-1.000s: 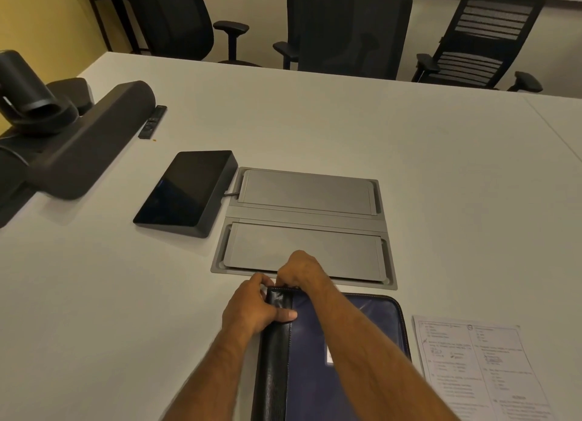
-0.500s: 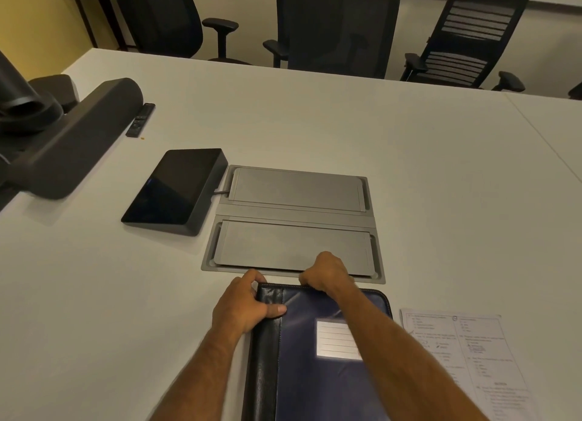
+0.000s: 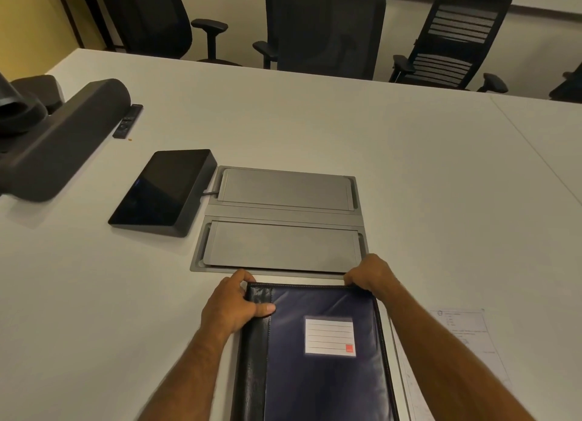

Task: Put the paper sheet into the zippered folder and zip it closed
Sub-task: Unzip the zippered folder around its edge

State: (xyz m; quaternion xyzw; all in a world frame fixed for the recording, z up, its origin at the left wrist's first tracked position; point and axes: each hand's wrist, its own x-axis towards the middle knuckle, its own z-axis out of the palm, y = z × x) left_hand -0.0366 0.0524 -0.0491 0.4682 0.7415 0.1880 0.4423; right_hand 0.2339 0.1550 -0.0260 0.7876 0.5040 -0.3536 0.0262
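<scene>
Unzipping: left hand (image 3: 231,307) grips folder (image 3: 318,357) at ten o'clock; right hand (image 3: 370,274) pinches at one; sheet (image 3: 466,335) waits.

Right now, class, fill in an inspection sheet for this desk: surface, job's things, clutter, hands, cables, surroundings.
Surface: white table, with a grey flap panel set in it.
Job's things: folder lies flat, cover down, label up; sheet lies outside it, to its right, partly under the right arm.
Clutter: tablet; remote; long black bar at the left edge.
Hands: left hand grips the folder's far left corner, thumb on the cover; right hand grips the far right corner. Zip pull not visible.
Cables: one short lead from tablet into the panel.
Surroundings: three black chairs beyond the table; yellow wall at left.
</scene>
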